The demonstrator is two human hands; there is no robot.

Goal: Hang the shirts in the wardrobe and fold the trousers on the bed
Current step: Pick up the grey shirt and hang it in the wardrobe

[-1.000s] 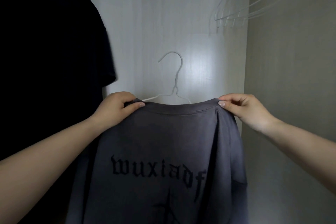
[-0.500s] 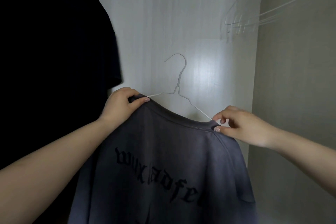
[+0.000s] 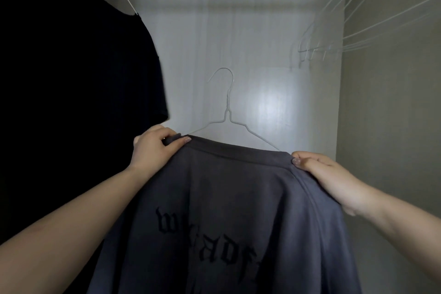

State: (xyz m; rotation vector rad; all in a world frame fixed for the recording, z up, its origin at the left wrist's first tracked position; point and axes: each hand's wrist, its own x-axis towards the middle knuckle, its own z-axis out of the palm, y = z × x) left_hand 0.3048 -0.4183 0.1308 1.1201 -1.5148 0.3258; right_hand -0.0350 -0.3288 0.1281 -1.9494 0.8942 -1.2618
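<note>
Dim wardrobe interior: pale back panel (image 3: 250,38) with a sheen, greyish side wall (image 3: 393,126).

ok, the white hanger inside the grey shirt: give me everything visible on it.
The white hanger looks like thin coated wire: an open hook on top, a twisted neck, two sloping arms. It stands upright in front of the wardrobe's back wall, its hook catching on nothing. Both arms run into the neck of the grey shirt, so the lower part is hidden. The left hand and right hand grip the shirt's shoulders over the arm ends.
</note>
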